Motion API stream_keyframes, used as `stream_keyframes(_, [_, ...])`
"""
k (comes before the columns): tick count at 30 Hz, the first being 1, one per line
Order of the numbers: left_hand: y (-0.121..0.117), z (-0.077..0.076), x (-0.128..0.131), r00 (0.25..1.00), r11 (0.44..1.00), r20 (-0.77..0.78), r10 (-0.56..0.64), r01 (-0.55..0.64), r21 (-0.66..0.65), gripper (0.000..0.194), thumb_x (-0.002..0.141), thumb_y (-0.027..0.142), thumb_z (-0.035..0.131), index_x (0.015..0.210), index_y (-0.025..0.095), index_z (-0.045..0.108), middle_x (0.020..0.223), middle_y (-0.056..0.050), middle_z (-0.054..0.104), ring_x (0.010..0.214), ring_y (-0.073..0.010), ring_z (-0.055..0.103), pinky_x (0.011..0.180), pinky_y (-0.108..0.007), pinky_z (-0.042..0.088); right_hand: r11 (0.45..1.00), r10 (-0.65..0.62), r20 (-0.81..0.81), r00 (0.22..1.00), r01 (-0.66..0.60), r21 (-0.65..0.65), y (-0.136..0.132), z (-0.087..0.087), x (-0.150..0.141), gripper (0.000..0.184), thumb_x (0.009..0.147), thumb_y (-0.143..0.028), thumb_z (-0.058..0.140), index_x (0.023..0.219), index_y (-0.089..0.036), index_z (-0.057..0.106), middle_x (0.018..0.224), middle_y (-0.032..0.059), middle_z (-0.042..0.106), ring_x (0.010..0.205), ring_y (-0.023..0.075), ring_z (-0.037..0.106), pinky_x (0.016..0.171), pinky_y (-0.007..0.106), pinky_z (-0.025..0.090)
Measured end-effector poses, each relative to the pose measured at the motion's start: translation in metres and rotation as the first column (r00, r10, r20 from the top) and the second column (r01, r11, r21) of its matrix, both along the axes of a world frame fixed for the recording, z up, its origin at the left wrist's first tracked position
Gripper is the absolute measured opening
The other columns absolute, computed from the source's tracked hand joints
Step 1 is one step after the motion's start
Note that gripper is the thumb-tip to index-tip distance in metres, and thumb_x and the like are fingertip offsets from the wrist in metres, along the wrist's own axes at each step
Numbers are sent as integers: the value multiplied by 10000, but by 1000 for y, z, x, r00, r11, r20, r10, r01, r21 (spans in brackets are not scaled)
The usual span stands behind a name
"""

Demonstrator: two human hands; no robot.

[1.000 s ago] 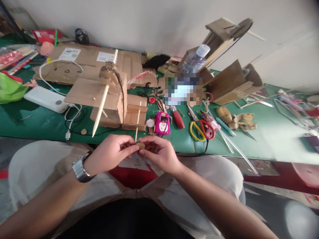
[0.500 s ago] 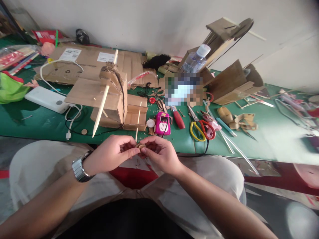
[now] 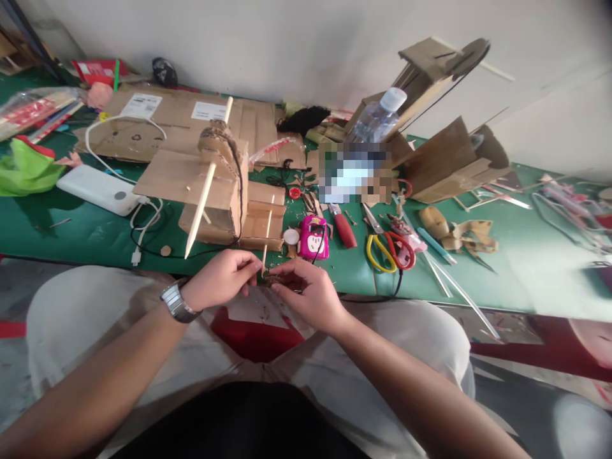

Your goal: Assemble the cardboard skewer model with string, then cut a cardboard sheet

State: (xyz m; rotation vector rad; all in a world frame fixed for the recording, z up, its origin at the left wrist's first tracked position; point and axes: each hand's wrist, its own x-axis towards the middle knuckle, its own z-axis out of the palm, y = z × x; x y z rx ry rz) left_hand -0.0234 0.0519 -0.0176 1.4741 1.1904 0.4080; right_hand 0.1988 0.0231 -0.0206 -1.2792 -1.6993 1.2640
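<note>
My right hand (image 3: 310, 292) pinches a small brown cardboard piece (image 3: 274, 279) between thumb and fingers, at the near edge of the table. Just left of it, my left hand (image 3: 222, 277) has its thumb and fingertips pressed together; whatever they hold is too small to make out. Its fingertips are close to the lower end of a thin wooden stick (image 3: 268, 233), which runs up into a low cardboard tray (image 3: 277, 239). Behind my left hand stands a cardboard box model (image 3: 217, 223) with a pointed wooden stick (image 3: 203, 204) through its top.
Scissors (image 3: 389, 252), a red-handled tool (image 3: 345, 231) and a pink toy-like case (image 3: 314, 237) lie on the green table (image 3: 478, 280). At left is a white power bank (image 3: 98, 189) with cables. Behind, a water bottle (image 3: 377, 118) stands beside a tall cardboard structure (image 3: 421, 70).
My left hand has moved away from the cardboard piece to the left and slightly up. The right hand stays nearly in place, still gripping it. The view has shifted slightly.
</note>
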Motion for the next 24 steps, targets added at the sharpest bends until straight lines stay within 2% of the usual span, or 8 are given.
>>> stream_keyframes(4, [1, -6, 6, 996, 999, 81, 33, -30, -41, 434, 995, 545, 550, 757, 185, 592, 639, 9, 619, 519, -117, 590, 525, -226, 436, 999, -10, 49, 999, 12, -46, 0, -3, -2, 233, 868, -261, 777, 1098, -225, 801, 958, 47, 805, 761, 174, 728, 691, 297, 603])
stream_keyframes(9, [0, -10, 9, 993, 997, 108, 45, -39, -61, 398, 980, 528, 576, 795, 177, 614, 690, 1, 642, 525, -112, 589, 507, -219, 426, 1000, -3, 72, 997, 4, -20, 1, -8, -3, 222, 902, -278, 740, 1106, -217, 804, 942, 55, 803, 783, 182, 733, 683, 291, 591])
stream_keyframes(17, [2, -9, 7, 998, 1000, 67, 4, -4, -5, 389, 999, 498, 552, 834, 169, 676, 532, 32, 565, 505, -119, 523, 519, -228, 365, 999, 12, 53, 999, -14, 50, 1, -11, -1, 209, 904, -277, 753, 1104, -231, 794, 1008, 68, 786, 833, 192, 735, 725, 305, 609])
stream_keyframes(24, [3, -10, 7, 996, 999, 84, 21, -19, -26, 381, 982, 515, 573, 863, 171, 685, 531, 32, 576, 500, -120, 514, 513, -231, 351, 997, 4, 65, 998, -9, 78, 0, -11, -1, 194, 921, -277, 745, 1105, -232, 786, 1011, 71, 785, 819, 191, 726, 714, 307, 605])
